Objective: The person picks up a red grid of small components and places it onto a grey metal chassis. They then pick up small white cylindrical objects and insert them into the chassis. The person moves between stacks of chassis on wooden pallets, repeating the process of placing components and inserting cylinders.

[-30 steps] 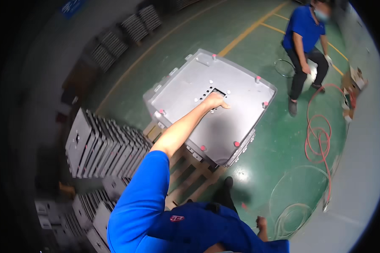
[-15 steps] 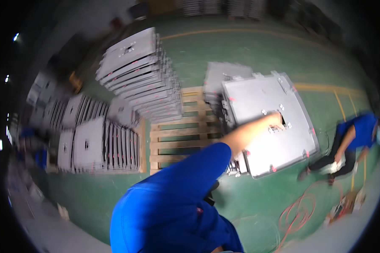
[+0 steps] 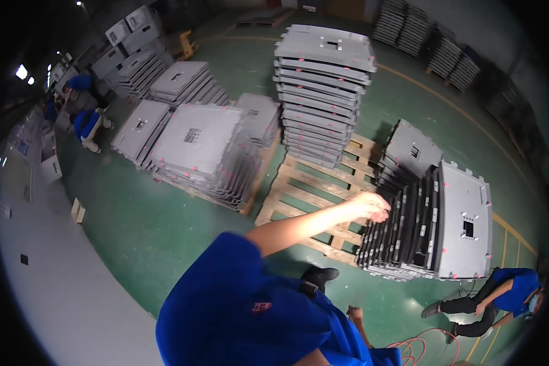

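Note:
My left hand (image 3: 371, 208), its arm stretched out to the right, hovers beside the near edge of a tall stack of grey metal panels (image 3: 402, 229). Its fingers are bent inward and I see nothing in them. The top panel (image 3: 460, 210) is light grey, with a small square cut-out, bolts and red marks. Close to my body, low in the view, is my right hand (image 3: 355, 313); it is small and its fingers are unclear. A wooden pallet (image 3: 314, 180) lies under the stack.
Another tall panel stack (image 3: 323, 91) stands at the pallet's far end. More stacked panels (image 3: 198, 134) rest on a pallet to the left. A seated co-worker (image 3: 497, 299) is at the right, near a red hose (image 3: 430, 335). Two people are far left.
The view has swung, and everything sits differently in it. My left hand has left the top panel's cut-out and is now beside the stack's edge. My right hand has come into view.

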`<state>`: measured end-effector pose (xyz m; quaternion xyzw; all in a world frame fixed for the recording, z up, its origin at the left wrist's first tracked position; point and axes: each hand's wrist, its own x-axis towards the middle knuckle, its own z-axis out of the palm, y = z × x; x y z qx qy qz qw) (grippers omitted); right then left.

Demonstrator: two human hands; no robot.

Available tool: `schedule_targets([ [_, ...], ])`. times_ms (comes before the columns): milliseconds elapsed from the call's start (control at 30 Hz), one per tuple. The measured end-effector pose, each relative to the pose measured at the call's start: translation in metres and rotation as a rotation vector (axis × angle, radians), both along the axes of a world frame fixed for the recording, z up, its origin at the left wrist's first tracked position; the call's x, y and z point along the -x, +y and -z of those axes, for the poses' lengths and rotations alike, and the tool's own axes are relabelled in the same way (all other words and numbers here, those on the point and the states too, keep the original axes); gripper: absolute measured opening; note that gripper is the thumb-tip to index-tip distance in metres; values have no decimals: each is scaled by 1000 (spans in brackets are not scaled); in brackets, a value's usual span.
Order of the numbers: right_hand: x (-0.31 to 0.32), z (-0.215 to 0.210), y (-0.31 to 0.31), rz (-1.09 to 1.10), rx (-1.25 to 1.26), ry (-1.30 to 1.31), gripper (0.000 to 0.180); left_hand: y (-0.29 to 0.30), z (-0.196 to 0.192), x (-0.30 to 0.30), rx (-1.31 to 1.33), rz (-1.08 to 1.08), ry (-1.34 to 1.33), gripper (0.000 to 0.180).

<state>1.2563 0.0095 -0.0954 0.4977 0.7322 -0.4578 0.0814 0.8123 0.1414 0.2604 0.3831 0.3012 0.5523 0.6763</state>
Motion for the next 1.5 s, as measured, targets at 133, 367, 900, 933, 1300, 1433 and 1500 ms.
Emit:
schedule_targets([
  [133, 119, -17, 13, -50, 158, -412, 34, -225, 56, 136, 247, -396, 139, 22],
  [367, 344, -95, 37, -775, -213, -274, 23, -520, 102, 161, 600, -955, 151, 21],
  [900, 529, -136, 48, -910, -305, -385, 31, -553, 142, 202, 637, -1463, -242, 21],
  [933, 524, -120, 54, -852, -308, -415, 34, -556, 141, 218, 646, -1466, -213, 21],
  [1300, 622, -19, 93, -784, 241, -686, 22, -543, 79, 361, 649, -1741, -217, 22],
  [1433, 725, -93, 32, -1014, 201, -693, 23, -562, 95, 370, 720, -1782, -310, 21],
  [1500, 754, -88, 18, -1081, 247, -654, 23, -583, 107, 376, 739, -1806, -374, 21],
])
